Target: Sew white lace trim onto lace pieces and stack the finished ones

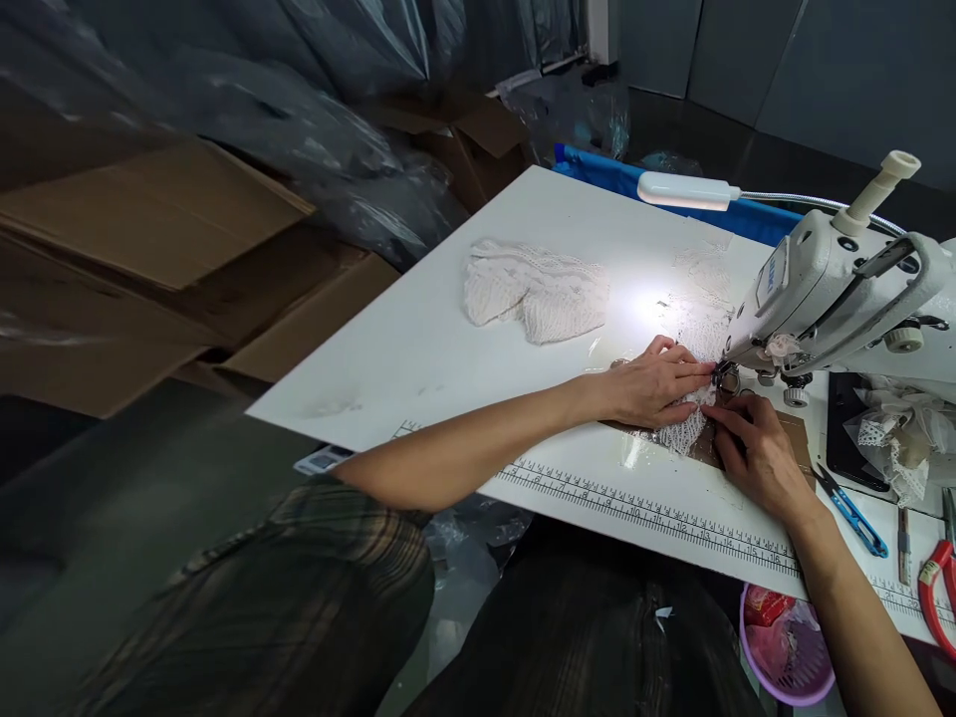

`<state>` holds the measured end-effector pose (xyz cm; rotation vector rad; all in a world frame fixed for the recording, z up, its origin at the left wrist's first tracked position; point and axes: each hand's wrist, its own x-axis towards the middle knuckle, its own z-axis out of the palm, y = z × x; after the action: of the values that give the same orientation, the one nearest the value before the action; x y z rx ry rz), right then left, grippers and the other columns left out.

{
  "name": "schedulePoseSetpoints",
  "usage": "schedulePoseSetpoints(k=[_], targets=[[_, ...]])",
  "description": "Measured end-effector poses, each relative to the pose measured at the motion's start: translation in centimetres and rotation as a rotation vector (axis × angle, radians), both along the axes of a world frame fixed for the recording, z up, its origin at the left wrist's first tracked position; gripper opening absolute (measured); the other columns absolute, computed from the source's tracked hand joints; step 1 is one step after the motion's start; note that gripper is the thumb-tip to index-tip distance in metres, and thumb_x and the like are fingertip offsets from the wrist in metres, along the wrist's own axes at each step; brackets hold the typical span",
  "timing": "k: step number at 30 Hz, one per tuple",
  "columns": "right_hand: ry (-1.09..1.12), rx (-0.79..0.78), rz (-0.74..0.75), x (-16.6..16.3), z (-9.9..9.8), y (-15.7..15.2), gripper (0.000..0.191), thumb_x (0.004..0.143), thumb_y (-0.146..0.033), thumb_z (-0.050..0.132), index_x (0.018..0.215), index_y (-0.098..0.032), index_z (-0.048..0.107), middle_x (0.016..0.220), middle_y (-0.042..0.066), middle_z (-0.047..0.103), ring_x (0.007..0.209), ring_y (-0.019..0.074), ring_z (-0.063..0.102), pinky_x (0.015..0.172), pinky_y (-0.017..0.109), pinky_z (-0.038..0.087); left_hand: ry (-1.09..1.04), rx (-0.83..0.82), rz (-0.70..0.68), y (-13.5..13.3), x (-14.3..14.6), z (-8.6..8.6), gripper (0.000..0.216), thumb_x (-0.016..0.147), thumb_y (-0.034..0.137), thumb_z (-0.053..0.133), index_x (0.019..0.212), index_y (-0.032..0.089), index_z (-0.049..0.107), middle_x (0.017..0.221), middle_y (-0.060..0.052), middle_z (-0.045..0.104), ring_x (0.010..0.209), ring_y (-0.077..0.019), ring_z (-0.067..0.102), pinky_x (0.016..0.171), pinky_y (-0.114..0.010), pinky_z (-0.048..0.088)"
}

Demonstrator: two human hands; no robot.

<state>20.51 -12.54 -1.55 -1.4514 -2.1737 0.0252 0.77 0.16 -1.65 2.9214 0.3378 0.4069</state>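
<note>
Clearly the closest risk sits at the fingertips: the left hand (653, 383) lies flat and open on the small piece of white openwork lace fabric (687, 430), its fingers stretched together and ending just beside the metal presser foot and needle (723, 375) of the white industrial sewing machine (843, 289). A finger sliding further in could, I judge, come under the needle. The right hand (758, 453) rests on the near edge of the lace with its fingers curled; whether it pinches the cloth or only presses it down, I cannot tell. Uneven pressure between the two hands could skew the lace or bunch it at the foot, and the open holes look apt to snag.

The lace is thin, netted and slightly crumpled. It lies on the white counter (448, 339) over a flat brown cardboard patch (798, 430), with one end under the machine head and bright light falling on it from the white gooseneck lamp (683, 189).

A loose heap of the same white lace (534, 294) lies well apart on the far side of the counter. Blue-handled thread snips (851, 513) and red-handled scissors (937, 593) lie to the right, near a printed ruler strip (672, 513) along the counter's front edge.
</note>
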Motion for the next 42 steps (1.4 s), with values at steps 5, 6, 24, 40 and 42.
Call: schedulePoseSetpoints(k=[5,6,24,40,42], targets=[[0.018,-0.005,-0.002,0.2,-0.4,0.1,0.033,0.092,-0.02,0.049,0.116,-0.023,0.072,0.099,0.01,0.058,0.091,0.0223,0.06,0.083,0.041,0.058,-0.002,0.066,0.015,-0.2,0.1,-0.2,0.042,0.101,0.036,0.039,0.134,0.017,0.056,0.147,-0.014,0.053,0.123,-0.0284,0.053,0.104,-0.046,0.029],[0.021,-0.01,-0.001,0.3,-0.5,0.2,0.033,0.092,-0.02,0.049,0.117,-0.023,0.072,0.1,0.01,0.058,0.092,0.0223,0.06,0.083,0.042,0.058,-0.008,0.088,0.021,-0.3,0.1,-0.2,0.041,0.101,0.035,0.04,0.133,0.016,0.057,0.146,-0.015,0.053,0.123,-0.0285,0.053,0.104,-0.047,0.028],[-0.136,-0.039,-0.058,0.4,-0.2,0.1,0.036,0.092,-0.021,0.048,0.12,-0.027,0.071,0.103,0.011,0.059,0.09,0.0239,0.052,0.082,0.042,0.049,-0.11,0.096,-0.001,-0.7,-0.1,0.2,0.03,0.095,0.033,0.051,0.113,0.02,0.071,0.123,-0.009,0.071,0.096,-0.0237,0.063,0.1,-0.047,0.033],[-0.266,-0.052,-0.182,-0.9,0.4,0.6,0.039,0.094,-0.022,0.042,0.127,-0.019,0.063,0.102,0.015,0.058,0.09,0.0265,0.05,0.079,0.043,0.05,0.016,0.12,0.154,-1.2,0.7,0.4,0.039,0.101,0.035,0.042,0.129,0.016,0.062,0.136,-0.011,0.062,0.109,-0.0265,0.059,0.1,-0.047,0.032],[-0.292,-0.062,-0.216,-1.1,0.4,0.6,0.039,0.094,-0.021,0.042,0.127,-0.02,0.063,0.103,0.016,0.058,0.091,0.0273,0.05,0.078,0.043,0.05,0.017,0.12,0.185,-1.4,0.9,0.3,0.039,0.101,0.035,0.043,0.13,0.015,0.062,0.136,-0.012,0.062,0.11,-0.0272,0.058,0.1,-0.047,0.032]])
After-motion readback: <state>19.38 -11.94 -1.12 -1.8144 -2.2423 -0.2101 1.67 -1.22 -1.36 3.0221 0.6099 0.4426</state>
